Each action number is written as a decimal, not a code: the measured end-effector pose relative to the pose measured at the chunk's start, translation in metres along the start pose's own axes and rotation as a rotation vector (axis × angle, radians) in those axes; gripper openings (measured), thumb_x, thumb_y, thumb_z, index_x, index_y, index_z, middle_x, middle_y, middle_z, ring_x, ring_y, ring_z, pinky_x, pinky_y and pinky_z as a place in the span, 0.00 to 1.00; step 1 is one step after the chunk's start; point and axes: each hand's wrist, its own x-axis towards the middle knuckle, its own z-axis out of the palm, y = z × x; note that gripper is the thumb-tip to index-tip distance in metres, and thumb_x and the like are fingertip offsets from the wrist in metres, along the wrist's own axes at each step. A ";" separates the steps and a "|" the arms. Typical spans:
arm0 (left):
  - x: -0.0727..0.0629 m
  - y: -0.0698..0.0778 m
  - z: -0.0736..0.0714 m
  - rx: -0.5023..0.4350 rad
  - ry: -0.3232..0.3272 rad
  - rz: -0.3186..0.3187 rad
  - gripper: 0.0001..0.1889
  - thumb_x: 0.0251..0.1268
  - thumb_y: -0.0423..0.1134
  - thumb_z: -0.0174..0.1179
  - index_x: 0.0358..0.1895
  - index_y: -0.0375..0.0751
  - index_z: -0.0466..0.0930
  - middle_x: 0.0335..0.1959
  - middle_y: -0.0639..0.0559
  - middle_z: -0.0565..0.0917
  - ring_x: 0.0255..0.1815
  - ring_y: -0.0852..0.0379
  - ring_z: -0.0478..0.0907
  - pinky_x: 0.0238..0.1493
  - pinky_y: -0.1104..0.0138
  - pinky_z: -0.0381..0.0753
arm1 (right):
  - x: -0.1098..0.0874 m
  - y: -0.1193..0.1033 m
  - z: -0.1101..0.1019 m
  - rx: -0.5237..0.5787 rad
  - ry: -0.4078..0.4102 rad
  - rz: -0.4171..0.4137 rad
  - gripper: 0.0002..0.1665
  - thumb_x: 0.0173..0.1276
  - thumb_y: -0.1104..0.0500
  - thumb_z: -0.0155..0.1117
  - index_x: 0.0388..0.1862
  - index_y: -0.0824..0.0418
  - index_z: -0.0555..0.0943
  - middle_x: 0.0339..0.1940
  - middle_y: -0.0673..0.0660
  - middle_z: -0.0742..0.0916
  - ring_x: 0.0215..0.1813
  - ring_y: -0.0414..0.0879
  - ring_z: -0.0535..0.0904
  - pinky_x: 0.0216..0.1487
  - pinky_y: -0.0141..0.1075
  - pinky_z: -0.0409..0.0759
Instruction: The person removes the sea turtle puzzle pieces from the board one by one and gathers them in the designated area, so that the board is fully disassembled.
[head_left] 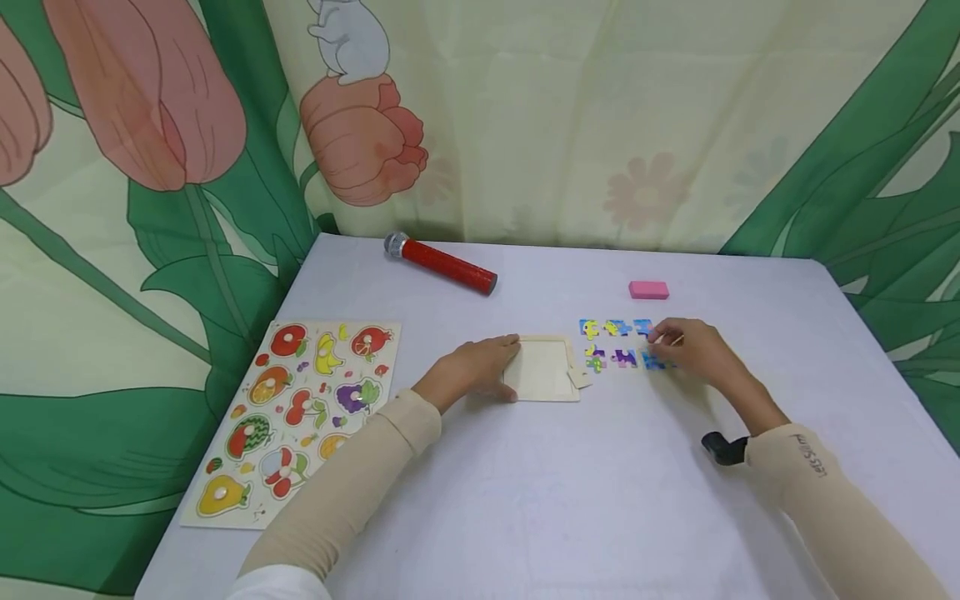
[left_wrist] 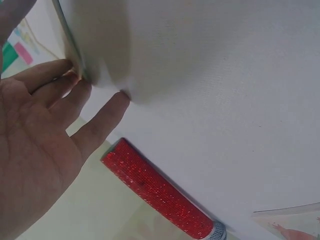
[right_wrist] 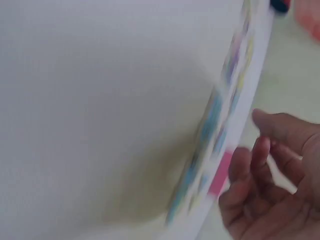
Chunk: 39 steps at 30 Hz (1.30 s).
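At the left edge of a shallow wooden puzzle tray (head_left: 542, 367) is my left hand (head_left: 480, 364). Its fingertips meet the far-left corner, with the thumb by the near-left one; the left wrist view shows its fingers fairly straight against the edge. A small bare-wood piece (head_left: 579, 378) lies across the tray's right rim. Right of the tray, colourful jigsaw pieces (head_left: 623, 358) lie in two rows. Over the right end of these rows hovers my right hand (head_left: 693, 350), fingers loosely bent and covering some pieces. No piece shows between its fingertips in the blurred right wrist view.
A red glittery microphone (head_left: 450, 266) lies at the back of the white-covered table. A pink eraser-like block (head_left: 648, 290) sits behind the jigsaw pieces. On the left is a fruit peg-puzzle board (head_left: 386, 350), partly behind my left sleeve. A printed curtain (head_left: 555, 125) hangs behind.
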 end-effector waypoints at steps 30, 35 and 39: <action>0.001 0.001 -0.001 0.013 -0.014 0.010 0.47 0.68 0.53 0.69 0.82 0.39 0.55 0.83 0.50 0.54 0.82 0.55 0.51 0.79 0.61 0.56 | -0.034 -0.053 0.057 0.186 -0.075 0.125 0.17 0.72 0.64 0.64 0.56 0.71 0.81 0.20 0.53 0.84 0.22 0.45 0.79 0.26 0.36 0.79; 0.002 0.001 0.000 0.010 -0.017 0.001 0.47 0.68 0.53 0.69 0.82 0.39 0.54 0.84 0.49 0.54 0.82 0.54 0.51 0.79 0.60 0.55 | -0.033 -0.053 0.057 0.203 -0.102 0.096 0.12 0.74 0.66 0.63 0.52 0.70 0.83 0.21 0.54 0.84 0.23 0.46 0.80 0.28 0.37 0.83; 0.001 0.002 0.000 0.012 -0.011 0.002 0.47 0.68 0.53 0.69 0.82 0.39 0.54 0.84 0.49 0.54 0.82 0.55 0.51 0.79 0.61 0.55 | -0.031 -0.052 0.056 0.270 -0.126 0.123 0.13 0.76 0.64 0.62 0.53 0.72 0.82 0.24 0.55 0.87 0.26 0.46 0.85 0.33 0.36 0.87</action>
